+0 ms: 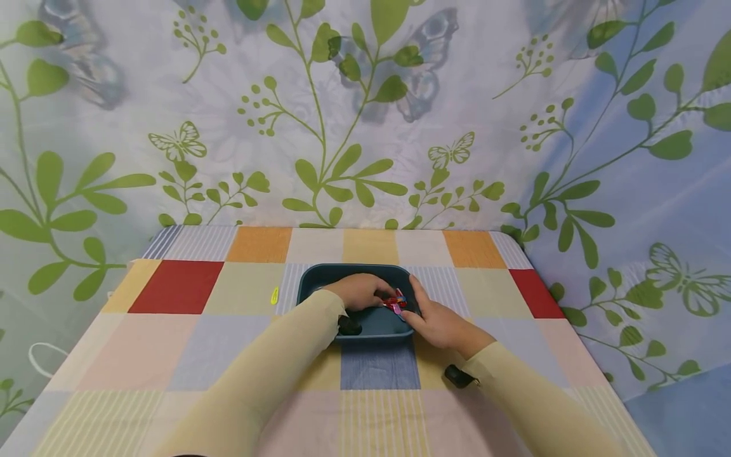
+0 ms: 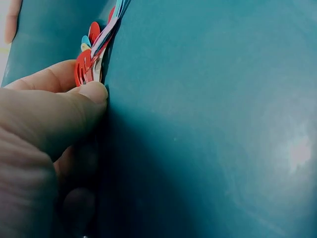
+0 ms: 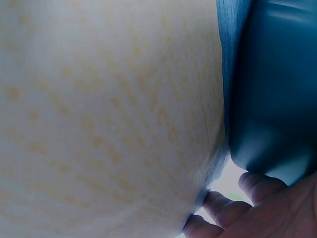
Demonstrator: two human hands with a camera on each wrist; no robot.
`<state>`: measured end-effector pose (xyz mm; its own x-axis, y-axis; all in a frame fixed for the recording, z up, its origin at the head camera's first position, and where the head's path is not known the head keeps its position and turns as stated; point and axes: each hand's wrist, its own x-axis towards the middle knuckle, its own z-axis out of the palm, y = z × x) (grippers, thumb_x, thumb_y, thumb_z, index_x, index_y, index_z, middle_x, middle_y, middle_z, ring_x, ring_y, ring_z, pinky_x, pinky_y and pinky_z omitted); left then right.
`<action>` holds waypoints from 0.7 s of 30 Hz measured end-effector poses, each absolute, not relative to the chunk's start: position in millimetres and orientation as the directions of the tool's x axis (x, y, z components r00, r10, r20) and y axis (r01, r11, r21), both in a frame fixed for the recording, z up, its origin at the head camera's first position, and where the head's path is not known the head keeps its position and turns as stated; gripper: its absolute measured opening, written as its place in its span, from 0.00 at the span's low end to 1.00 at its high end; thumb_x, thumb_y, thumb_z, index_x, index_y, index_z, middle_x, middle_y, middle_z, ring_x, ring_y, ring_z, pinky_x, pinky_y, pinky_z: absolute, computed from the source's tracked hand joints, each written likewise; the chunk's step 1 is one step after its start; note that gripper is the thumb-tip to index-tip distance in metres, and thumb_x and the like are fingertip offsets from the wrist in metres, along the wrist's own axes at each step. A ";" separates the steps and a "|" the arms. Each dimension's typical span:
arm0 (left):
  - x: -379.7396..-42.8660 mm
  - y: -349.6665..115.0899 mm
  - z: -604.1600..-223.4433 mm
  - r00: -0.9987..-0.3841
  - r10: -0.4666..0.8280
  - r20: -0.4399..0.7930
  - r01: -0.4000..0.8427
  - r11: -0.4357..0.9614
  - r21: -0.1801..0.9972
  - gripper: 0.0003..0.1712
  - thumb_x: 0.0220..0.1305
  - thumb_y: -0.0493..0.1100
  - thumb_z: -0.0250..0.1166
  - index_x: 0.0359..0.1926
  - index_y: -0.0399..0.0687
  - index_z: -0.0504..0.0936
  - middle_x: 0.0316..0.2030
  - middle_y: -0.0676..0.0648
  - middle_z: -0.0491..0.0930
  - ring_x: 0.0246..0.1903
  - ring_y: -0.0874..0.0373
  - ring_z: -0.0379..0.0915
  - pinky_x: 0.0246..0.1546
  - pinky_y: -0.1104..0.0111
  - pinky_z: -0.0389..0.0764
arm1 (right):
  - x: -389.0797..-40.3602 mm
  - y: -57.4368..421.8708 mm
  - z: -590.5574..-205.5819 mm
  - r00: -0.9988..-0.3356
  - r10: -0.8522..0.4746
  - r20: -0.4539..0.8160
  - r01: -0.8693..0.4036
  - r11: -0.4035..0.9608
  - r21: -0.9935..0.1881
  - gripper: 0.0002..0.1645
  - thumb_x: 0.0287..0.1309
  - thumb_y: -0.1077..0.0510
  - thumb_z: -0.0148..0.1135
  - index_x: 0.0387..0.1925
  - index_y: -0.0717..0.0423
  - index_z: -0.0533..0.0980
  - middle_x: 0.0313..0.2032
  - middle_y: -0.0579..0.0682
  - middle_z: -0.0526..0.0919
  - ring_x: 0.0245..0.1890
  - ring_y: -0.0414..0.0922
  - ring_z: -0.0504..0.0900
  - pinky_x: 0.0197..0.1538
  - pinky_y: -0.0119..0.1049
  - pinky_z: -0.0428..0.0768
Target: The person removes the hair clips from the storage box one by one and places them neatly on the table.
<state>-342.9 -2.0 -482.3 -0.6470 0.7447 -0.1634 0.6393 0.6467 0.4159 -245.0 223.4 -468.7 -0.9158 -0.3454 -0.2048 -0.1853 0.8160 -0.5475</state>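
A dark blue tray (image 1: 377, 338) stands on the patchwork tablecloth. Inside it, my left hand (image 1: 356, 291) pinches colourful snap hair clips (image 1: 394, 301) near the right end. The left wrist view shows thumb and forefinger closed on a red hair clip (image 2: 83, 68), with pink, blue and other red ones bunched just beyond. My right hand (image 1: 442, 325) holds the tray's right side, its thumb over the rim and its fingers along the outer wall. In the right wrist view, those fingers (image 3: 228, 210) lie beside the tray's outside (image 3: 272, 99).
A single yellow hair clip (image 1: 275, 296) lies on the cloth left of the tray. Small black devices sit at both wrists, the right one (image 1: 459, 376) just above the table. A patterned curtain (image 1: 342, 127) hangs behind the table, and a white cord (image 1: 42, 358) loops at its left edge.
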 end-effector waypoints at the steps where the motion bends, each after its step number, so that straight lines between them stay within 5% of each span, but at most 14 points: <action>1: -343.1 -2.0 -482.5 -0.650 0.742 -0.165 0.634 0.648 0.422 0.21 0.76 0.46 0.65 0.66 0.66 0.83 0.55 0.57 0.86 0.47 0.62 0.78 0.61 0.63 0.79 | -245.0 223.5 -468.8 -0.916 -0.344 -0.204 -0.185 0.817 -0.546 0.53 0.81 0.41 0.48 0.85 0.52 0.29 0.74 0.70 0.68 0.72 0.64 0.73 0.73 0.63 0.69; 10: -341.8 -5.3 -481.6 -0.663 0.732 -0.155 0.588 0.637 0.498 0.18 0.74 0.44 0.66 0.60 0.62 0.88 0.39 0.58 0.86 0.35 0.64 0.75 0.43 0.70 0.76 | -243.9 222.9 -469.9 -0.917 -0.346 -0.199 -0.188 0.815 -0.549 0.52 0.81 0.41 0.47 0.85 0.53 0.29 0.71 0.71 0.72 0.69 0.63 0.76 0.70 0.62 0.72; 21: -339.6 -6.8 -479.1 -0.669 0.735 -0.111 0.577 0.608 0.545 0.14 0.71 0.42 0.67 0.52 0.59 0.92 0.45 0.59 0.91 0.39 0.67 0.78 0.51 0.68 0.80 | -244.9 223.7 -469.6 -0.914 -0.349 -0.206 -0.189 0.817 -0.544 0.53 0.81 0.40 0.47 0.85 0.52 0.28 0.71 0.70 0.72 0.67 0.62 0.78 0.69 0.62 0.73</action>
